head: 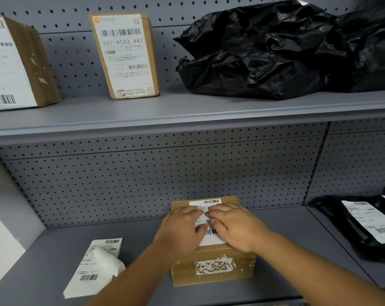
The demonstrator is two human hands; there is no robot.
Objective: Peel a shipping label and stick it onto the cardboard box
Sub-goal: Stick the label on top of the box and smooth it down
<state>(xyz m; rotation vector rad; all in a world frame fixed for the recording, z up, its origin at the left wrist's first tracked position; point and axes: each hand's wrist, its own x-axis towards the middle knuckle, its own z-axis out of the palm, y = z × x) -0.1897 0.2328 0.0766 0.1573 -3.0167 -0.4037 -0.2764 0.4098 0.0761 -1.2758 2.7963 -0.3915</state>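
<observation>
A brown cardboard box point(211, 268) sits on the lower grey shelf, with torn label residue on its near face. A white shipping label point(205, 202) with barcodes lies flat on the box's top. My left hand point(182, 230) and my right hand point(233, 226) both rest palm-down on the label, fingers spread and flat, fingertips meeting near its middle. The hands hide most of the label. Neither hand grips anything.
A stack of white labels point(94, 266), with a curled backing sheet on top, lies left of the box. A black bagged parcel point(363, 226) lies at the right. The upper shelf holds two labelled boxes point(126, 56) and black plastic bags point(275, 51).
</observation>
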